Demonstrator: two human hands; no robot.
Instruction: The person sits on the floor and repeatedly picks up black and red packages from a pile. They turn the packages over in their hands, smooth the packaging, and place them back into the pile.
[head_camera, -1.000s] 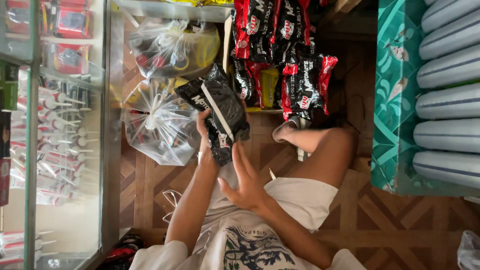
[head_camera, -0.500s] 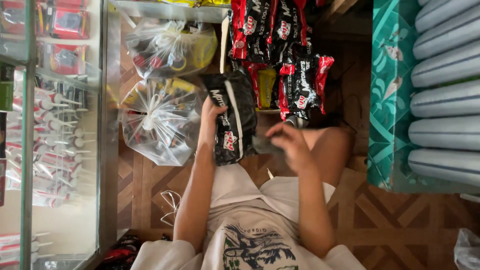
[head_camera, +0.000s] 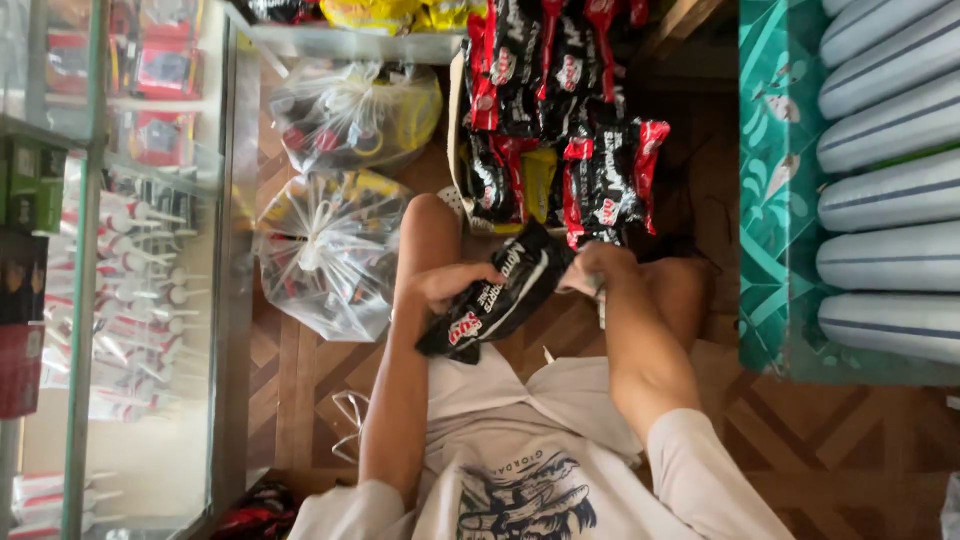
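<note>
Both hands, left hand (head_camera: 450, 285) and right hand (head_camera: 597, 268), seemingly grip black sachet strip (head_camera: 497, 300)

White T-shirt (head_camera: 520, 470) on me, short sleeves ending above the elbows at the lower edge of the frame. Dark blue line-drawn graphic across the chest, lower centre, with a small arc of lettering above it. Light, whitish shorts (head_camera: 580, 390) below the shirt. Forearms bare. Left hand (head_camera: 450, 285) and right hand (head_camera: 595, 268) bare: no rings, watch or gloves visible.
</note>
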